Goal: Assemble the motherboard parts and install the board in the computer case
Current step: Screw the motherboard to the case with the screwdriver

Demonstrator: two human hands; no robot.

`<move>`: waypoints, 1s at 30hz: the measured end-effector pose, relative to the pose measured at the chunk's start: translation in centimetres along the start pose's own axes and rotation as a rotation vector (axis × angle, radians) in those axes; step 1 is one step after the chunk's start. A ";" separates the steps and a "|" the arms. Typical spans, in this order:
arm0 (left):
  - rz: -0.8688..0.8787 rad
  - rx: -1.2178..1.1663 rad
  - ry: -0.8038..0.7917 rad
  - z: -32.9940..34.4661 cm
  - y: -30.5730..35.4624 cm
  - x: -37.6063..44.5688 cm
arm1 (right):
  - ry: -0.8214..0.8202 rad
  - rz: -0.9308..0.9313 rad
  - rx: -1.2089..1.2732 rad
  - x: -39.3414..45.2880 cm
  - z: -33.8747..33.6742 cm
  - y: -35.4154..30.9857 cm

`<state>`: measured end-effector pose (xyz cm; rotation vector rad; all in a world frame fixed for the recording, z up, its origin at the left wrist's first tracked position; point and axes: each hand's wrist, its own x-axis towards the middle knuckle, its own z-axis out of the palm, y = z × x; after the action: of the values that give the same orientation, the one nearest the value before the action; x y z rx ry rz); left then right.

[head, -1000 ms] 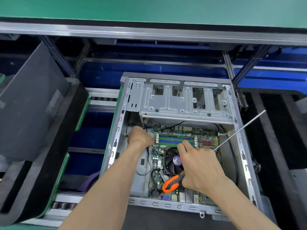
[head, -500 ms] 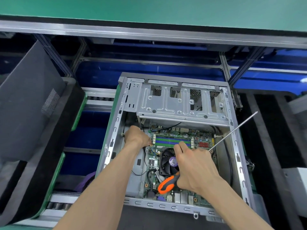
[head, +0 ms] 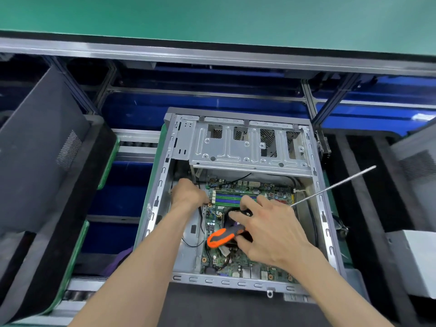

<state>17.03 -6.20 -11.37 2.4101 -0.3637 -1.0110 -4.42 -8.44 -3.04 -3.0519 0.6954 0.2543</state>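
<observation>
1. Motherboard (head: 238, 260) lies flat on the floor of the open computer case (head: 330, 232), below the metal drive cage (head: 247, 147), with the cooler fan near its middle.
2. Left hand (head: 188, 194) sits at the board's upper-left corner beside the RAM slots (head: 232, 198); its fingers are hidden, so whether it grips anything cannot be told.
3. Right hand (head: 271, 232) hovers over the fan with fingers curled around the orange-handled screwdriver (head: 224, 237), whose long shaft points up and right past the case wall.
4. Handling judgement: the board is probably light, stiff and fragile; it is best held by its bare edges, never by components or the fan.
5. Clearance judgement: the case rims and cage look like sharp sheet metal. Room is tight beside the left wall and cables, and the long shaft may strike the right rim.
</observation>
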 end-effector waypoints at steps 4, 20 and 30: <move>0.031 -0.339 -0.008 -0.8 -0.4 -1.2 | 0.155 0.001 0.008 1.0 -3.1 0.8; -0.098 -0.851 -0.125 -2.4 -1.4 -5.7 | 0.759 0.184 0.870 4.1 -17.2 1.5; -0.132 -0.974 -0.280 -3.1 -1.4 -6.4 | 1.026 0.425 1.214 1.8 -15.6 2.9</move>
<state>14.96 -1.22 -6.49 1.4316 0.1845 -1.2116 -1.61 -12.46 12.13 -1.6516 0.9543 -1.2808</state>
